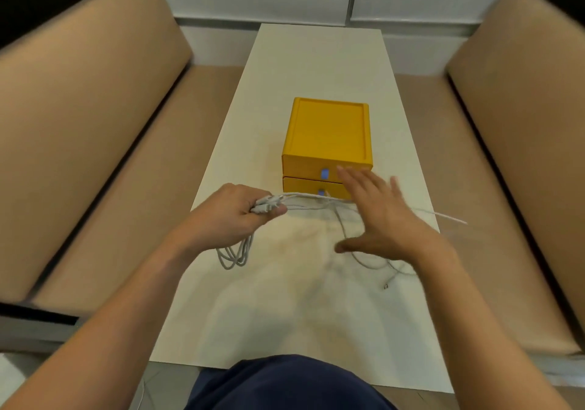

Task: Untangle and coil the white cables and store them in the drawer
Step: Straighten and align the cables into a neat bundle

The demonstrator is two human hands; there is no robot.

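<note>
A long pale cream rectangular table [316,61] runs away from the person between two tan upholstered benches [79,124], with white wall panels at the far end. On the table stands a yellow square box with two stacked drawers [327,131]. Its drawer fronts face the person, each with a small blue tab, and both look pushed in. The thin white cables [304,199] lie just in front of this box. They are round and pale grey-white, and several strands are bunched at one end with stubby white plug ends. The left hand [234,216] grips that bunch in a fist, thumb pressed over the plugs, which point right toward the box. From the fist the taut strands run left to right across the table's width, and one passes beyond the right edge. A few gathered loops [234,256] hang below the fist toward the person. Another slack strand curves toward the person to a small connector [386,286] lying on the tabletop. The right hand [383,219] is blurred, palm down, fingers straight and spread above the strands. I cannot tell whether it touches them.
</note>
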